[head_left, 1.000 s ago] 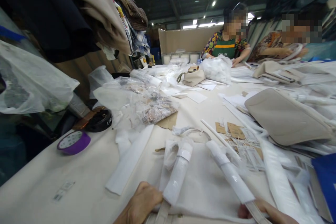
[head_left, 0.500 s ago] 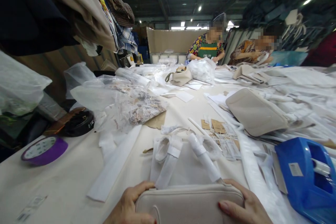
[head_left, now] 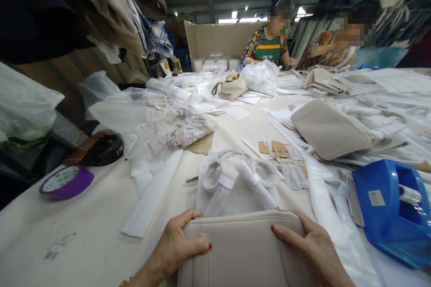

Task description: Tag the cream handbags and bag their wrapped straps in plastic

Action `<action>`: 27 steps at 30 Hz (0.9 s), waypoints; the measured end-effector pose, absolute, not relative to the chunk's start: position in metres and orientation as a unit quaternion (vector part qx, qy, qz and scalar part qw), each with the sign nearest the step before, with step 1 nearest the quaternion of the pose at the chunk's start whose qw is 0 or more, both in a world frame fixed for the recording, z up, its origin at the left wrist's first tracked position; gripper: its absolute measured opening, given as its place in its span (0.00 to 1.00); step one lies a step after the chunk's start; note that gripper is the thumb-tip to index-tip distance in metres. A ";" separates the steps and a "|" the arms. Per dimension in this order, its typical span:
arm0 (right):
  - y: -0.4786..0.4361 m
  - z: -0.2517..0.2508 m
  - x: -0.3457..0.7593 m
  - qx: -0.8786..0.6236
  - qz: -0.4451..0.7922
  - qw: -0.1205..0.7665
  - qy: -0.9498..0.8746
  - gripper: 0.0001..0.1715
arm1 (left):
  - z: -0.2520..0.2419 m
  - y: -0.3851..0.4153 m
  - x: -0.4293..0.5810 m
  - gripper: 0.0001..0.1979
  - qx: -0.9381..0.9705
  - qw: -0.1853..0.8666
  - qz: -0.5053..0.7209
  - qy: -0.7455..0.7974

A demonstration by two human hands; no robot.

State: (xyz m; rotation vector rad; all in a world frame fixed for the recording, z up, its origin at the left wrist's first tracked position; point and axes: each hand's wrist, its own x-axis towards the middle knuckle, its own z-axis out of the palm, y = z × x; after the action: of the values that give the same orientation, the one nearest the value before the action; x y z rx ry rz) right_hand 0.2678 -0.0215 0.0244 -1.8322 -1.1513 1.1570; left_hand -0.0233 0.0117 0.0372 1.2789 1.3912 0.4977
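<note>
Beige leather bag (head_left: 242,251) lies on the table (head_left: 101,233) at the near edge, gripped at both upper corners: left hand (head_left: 175,246) on its left corner, right hand (head_left: 313,246) on its right. White-wrapped straps (head_left: 249,181) lie just beyond; a blue tape dispenser (head_left: 390,210) sits right.

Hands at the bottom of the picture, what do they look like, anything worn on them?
Both are bare, no gloves or sleeves showing. The left hand and right hand have red-painted nails. A gold-coloured band shows at the left wrist.
</note>
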 end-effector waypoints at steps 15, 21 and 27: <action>-0.027 0.004 0.261 -0.696 0.281 0.383 -0.538 0.32 | 0.019 0.017 -0.016 0.18 0.540 0.510 0.252 0.621; -0.023 0.017 0.278 -0.575 0.302 0.421 -0.633 0.22 | 0.013 -0.001 -0.027 0.24 0.563 0.462 0.343 0.593; -0.022 0.007 0.274 -0.598 0.281 0.441 -0.608 0.13 | 0.013 -0.012 -0.024 0.29 0.541 0.454 0.373 0.601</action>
State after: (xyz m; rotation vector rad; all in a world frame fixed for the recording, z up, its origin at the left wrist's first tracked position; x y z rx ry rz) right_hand 0.2741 -0.0218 0.0065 -1.4841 -1.5104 0.6968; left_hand -0.0237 -0.0123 0.0134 1.3350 1.4843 0.9206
